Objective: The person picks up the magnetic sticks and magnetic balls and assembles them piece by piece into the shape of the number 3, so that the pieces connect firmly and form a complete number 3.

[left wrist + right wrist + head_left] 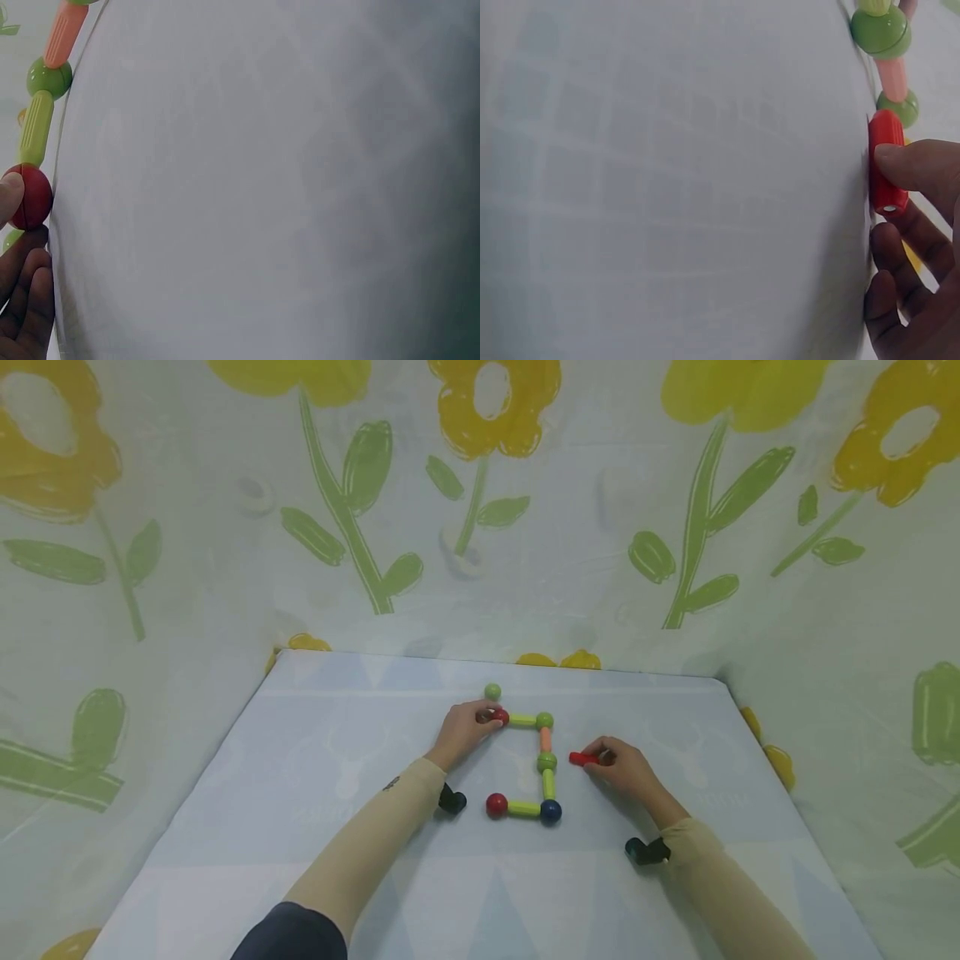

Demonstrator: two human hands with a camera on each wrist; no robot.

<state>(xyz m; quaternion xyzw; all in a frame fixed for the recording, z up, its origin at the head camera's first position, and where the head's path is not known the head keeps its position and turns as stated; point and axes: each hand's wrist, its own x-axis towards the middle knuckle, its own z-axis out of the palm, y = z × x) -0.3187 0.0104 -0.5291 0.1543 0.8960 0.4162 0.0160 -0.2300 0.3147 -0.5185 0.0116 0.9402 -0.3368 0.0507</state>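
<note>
My left hand (463, 728) pinches a red ball (34, 196) at the far left end of a chain of balls and sticks. From that ball a yellow-green stick (522, 721) runs to a green ball (544, 720). An orange stick (545, 740), a second green ball (547, 762) and another yellow-green stick (549, 784) lead down to a dark blue ball (551, 812). There a last yellow-green stick (523, 809) joins a near red ball (497, 805). Right of the chain, my right hand (626, 767) holds a short red stick (886, 161) between thumb and fingers, apart from the chain.
A loose light green ball (492, 691) lies just beyond my left hand. The white table (300, 777) meets a flower-printed curtain (562, 543) at its back and sides. Dark wrist devices (647, 852) sit under both forearms.
</note>
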